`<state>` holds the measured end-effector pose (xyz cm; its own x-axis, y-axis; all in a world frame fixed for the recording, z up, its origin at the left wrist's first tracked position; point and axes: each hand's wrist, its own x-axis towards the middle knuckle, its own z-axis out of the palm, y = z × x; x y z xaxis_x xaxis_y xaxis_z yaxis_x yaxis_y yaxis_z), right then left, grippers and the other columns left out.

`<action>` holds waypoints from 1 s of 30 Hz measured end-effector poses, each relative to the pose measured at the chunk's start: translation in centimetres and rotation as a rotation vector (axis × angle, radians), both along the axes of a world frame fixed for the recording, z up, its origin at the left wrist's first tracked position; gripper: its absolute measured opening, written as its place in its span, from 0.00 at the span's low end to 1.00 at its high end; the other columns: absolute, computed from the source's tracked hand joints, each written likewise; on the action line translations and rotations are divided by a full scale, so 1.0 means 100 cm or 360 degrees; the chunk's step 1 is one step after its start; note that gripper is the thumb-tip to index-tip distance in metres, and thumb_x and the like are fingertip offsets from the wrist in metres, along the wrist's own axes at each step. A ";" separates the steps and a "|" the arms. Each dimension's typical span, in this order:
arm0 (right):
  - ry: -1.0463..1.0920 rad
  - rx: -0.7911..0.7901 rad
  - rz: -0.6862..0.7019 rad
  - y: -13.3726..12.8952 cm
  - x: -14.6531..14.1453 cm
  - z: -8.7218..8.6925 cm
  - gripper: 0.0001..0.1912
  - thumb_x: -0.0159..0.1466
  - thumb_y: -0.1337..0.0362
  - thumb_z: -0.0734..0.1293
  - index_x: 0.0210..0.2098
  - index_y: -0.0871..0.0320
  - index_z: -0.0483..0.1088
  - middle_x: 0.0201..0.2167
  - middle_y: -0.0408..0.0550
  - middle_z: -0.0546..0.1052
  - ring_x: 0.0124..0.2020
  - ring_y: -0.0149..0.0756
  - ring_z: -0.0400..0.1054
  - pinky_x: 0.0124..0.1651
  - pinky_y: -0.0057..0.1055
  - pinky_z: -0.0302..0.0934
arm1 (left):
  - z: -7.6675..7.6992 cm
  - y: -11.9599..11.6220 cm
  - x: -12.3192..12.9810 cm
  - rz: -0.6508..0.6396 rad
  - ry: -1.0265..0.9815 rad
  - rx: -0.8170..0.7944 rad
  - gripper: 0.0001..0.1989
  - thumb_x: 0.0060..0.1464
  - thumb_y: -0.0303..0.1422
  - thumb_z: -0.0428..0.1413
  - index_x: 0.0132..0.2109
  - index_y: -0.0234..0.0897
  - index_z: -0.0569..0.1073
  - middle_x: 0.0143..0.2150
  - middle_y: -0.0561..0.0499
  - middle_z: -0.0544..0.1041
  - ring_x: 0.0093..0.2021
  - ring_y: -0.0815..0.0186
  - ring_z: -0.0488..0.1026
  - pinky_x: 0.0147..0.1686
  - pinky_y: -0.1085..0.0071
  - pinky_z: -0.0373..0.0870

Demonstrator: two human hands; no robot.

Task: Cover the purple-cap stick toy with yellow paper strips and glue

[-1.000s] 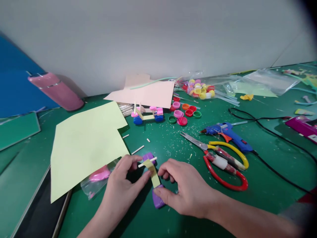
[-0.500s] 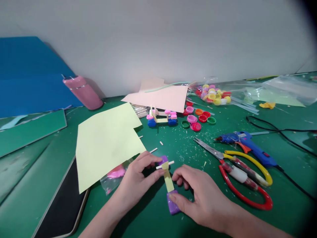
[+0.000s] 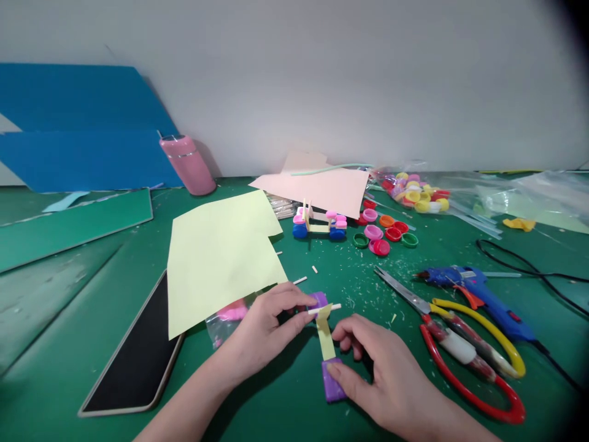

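Observation:
A pale yellow strip runs between two small purple blocks on the green table. Across its far end lies a short white stick. My left hand is closed, finger and thumb pinching the stick's left end beside the far purple block. My right hand has its thumb on the near purple block, fingers curled in to the right of the strip. How its fingertips touch the block underneath is hidden. Behind the hands stands a small toy car with blue wheels and pink parts.
Scissors with red and yellow handles and a blue glue gun lie right. Bottle caps sit behind. Yellow-green paper partly covers a phone at left. A pink bottle leans against the wall.
The view has shifted, so everything sits further right in the picture. The strip's far end now bends up more at the white stick. Both hands keep nearly the same hold.

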<state>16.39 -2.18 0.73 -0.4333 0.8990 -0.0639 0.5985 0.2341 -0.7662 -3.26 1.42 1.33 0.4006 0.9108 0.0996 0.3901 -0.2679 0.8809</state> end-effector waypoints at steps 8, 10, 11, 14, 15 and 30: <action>-0.0023 0.0027 0.0007 0.001 -0.001 0.001 0.08 0.56 0.63 0.63 0.35 0.55 0.61 0.30 0.42 0.68 0.30 0.33 0.62 0.31 0.30 0.56 | -0.001 -0.004 0.005 0.0073 0.0006 0.0029 0.08 0.54 0.30 0.51 0.40 0.38 0.74 0.34 0.50 0.74 0.35 0.67 0.71 0.36 0.71 0.67; -0.0024 0.0020 0.0010 0.001 -0.001 0.001 0.08 0.56 0.64 0.63 0.35 0.55 0.61 0.30 0.42 0.68 0.30 0.33 0.62 0.31 0.30 0.56 | -0.002 -0.005 0.006 0.0085 0.0016 0.0036 0.08 0.54 0.30 0.51 0.40 0.38 0.73 0.35 0.50 0.74 0.36 0.67 0.71 0.37 0.71 0.67; -0.0021 0.0017 0.0012 0.001 -0.001 0.001 0.08 0.56 0.64 0.63 0.35 0.55 0.61 0.30 0.42 0.68 0.30 0.33 0.62 0.31 0.30 0.56 | -0.003 -0.005 0.007 0.0086 0.0021 0.0040 0.08 0.54 0.29 0.51 0.40 0.38 0.73 0.35 0.50 0.74 0.36 0.67 0.70 0.37 0.71 0.67; -0.0024 0.0008 0.0012 0.000 0.000 0.001 0.08 0.56 0.64 0.63 0.35 0.55 0.61 0.30 0.42 0.68 0.30 0.33 0.62 0.31 0.29 0.56 | -0.005 -0.005 0.007 0.0088 0.0037 0.0066 0.07 0.53 0.28 0.52 0.39 0.38 0.73 0.35 0.50 0.74 0.35 0.67 0.70 0.36 0.70 0.67; -0.0027 0.0008 0.0009 0.000 0.000 0.001 0.08 0.56 0.64 0.63 0.35 0.55 0.61 0.30 0.43 0.68 0.30 0.33 0.63 0.31 0.29 0.56 | -0.005 -0.005 0.007 0.0088 0.0042 0.0077 0.08 0.53 0.28 0.52 0.39 0.38 0.73 0.35 0.50 0.73 0.35 0.67 0.70 0.35 0.70 0.67; 0.0014 0.0037 -0.0017 0.000 -0.001 -0.002 0.08 0.56 0.63 0.64 0.35 0.55 0.61 0.30 0.41 0.68 0.30 0.32 0.62 0.32 0.29 0.55 | -0.007 -0.006 0.016 0.0119 0.0245 0.0102 0.14 0.48 0.27 0.54 0.44 0.36 0.70 0.38 0.48 0.70 0.40 0.64 0.69 0.40 0.66 0.67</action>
